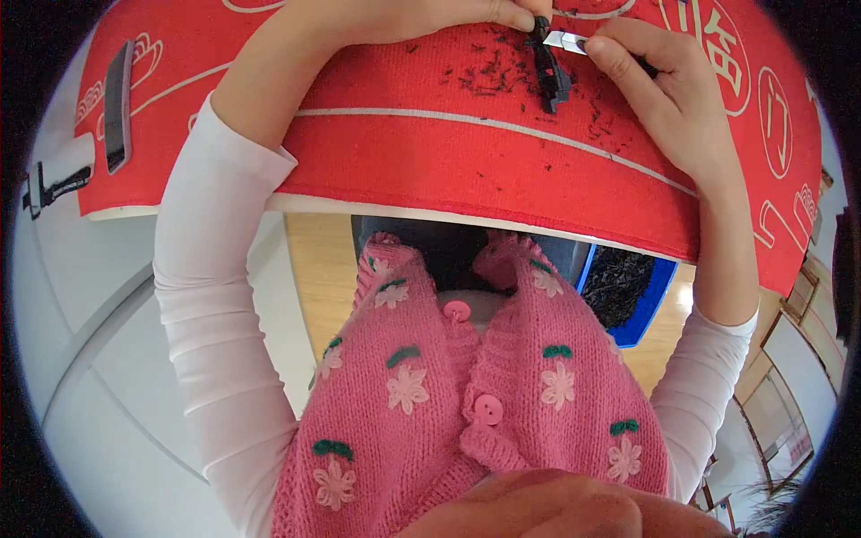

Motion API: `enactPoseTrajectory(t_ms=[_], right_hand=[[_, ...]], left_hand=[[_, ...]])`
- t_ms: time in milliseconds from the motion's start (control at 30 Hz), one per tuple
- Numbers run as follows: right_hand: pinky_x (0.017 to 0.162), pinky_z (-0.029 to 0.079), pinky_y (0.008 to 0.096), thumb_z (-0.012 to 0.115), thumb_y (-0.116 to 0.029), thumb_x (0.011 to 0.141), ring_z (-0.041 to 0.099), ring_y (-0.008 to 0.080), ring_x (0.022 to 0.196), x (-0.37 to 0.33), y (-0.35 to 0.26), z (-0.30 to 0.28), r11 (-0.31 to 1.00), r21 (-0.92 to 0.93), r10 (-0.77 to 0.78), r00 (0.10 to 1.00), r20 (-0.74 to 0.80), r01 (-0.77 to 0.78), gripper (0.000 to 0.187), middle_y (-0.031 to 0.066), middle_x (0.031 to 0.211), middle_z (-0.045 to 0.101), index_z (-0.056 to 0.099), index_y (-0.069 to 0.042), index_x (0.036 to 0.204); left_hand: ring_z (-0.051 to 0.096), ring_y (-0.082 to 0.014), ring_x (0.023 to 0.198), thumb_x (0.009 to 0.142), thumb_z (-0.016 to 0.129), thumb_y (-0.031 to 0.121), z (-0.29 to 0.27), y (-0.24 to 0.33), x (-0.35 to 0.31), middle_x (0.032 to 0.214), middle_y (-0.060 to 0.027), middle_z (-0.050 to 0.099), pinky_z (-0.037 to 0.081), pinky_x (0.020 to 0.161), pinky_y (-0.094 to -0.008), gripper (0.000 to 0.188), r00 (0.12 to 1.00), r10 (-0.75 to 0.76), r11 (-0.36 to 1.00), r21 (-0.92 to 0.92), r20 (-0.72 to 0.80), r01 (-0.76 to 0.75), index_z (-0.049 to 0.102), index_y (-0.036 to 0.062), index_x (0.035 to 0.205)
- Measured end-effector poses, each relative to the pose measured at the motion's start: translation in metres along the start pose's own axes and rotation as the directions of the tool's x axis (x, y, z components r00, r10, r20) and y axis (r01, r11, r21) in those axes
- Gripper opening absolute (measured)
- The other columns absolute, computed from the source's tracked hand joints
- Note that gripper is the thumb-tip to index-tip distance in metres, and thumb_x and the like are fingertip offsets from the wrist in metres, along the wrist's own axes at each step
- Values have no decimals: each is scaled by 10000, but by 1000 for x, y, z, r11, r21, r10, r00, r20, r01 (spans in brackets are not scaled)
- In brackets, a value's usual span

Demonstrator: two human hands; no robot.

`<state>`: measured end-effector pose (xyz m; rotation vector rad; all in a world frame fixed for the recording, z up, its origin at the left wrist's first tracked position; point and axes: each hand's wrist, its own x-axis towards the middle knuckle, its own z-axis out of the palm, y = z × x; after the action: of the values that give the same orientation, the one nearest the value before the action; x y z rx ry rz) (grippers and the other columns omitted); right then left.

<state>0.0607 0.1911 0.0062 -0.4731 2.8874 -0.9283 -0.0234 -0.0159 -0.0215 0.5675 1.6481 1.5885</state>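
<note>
At the top edge, my left hand [471, 13] pinches the upper end of a narrow, dark black piece [549, 82] with a jagged lower end. Part of this hand is cut off by the frame. My right hand [662, 85] is closed around a small utility knife [565, 41]. Its silver blade points left and lies against or very close to the black piece near the left fingertips. Around them, black shavings [489, 79] are scattered over the red patterned cloth [386, 161].
A flat grey and black block [117, 106] lies on the cloth at the left. Beyond it, a black strip-like object [58, 186] sits by the table's left edge. Below the table's front edge, a blue bin [633, 337] holds many black scraps.
</note>
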Motion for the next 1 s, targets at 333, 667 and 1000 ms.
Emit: enactPoseTrajectory(t_ms=[333,667,1000], right_hand=[[477,275,198,514,-128,861,325,69,525,0,1,1,1000,23,-9,1000,-3,9,167,-13,600,458,588,10,803],[478,276,200,512,-126,860,325,63,529,0,-3,-3,1000,17,18,999,46,-18,177,-24,599,454,582,20,789],[480,277,197,504,-131,866,327,58,534,-1,-9,-6,999,36,38,995,89,-41,187,-27,603,456,581,21,789]], left_hand=[[468,-164,765,702,639,42,-7,16,17,746,-11,613,370,814,-295,36,788,516,663,426,335,-615,640,21,731],[471,-164,768,708,637,46,-9,9,9,749,-13,615,371,820,-299,32,959,234,806,519,159,-283,639,21,729],[480,-169,783,709,635,44,-17,-4,13,758,-15,618,381,822,-302,33,822,475,528,646,313,-551,641,21,732]])
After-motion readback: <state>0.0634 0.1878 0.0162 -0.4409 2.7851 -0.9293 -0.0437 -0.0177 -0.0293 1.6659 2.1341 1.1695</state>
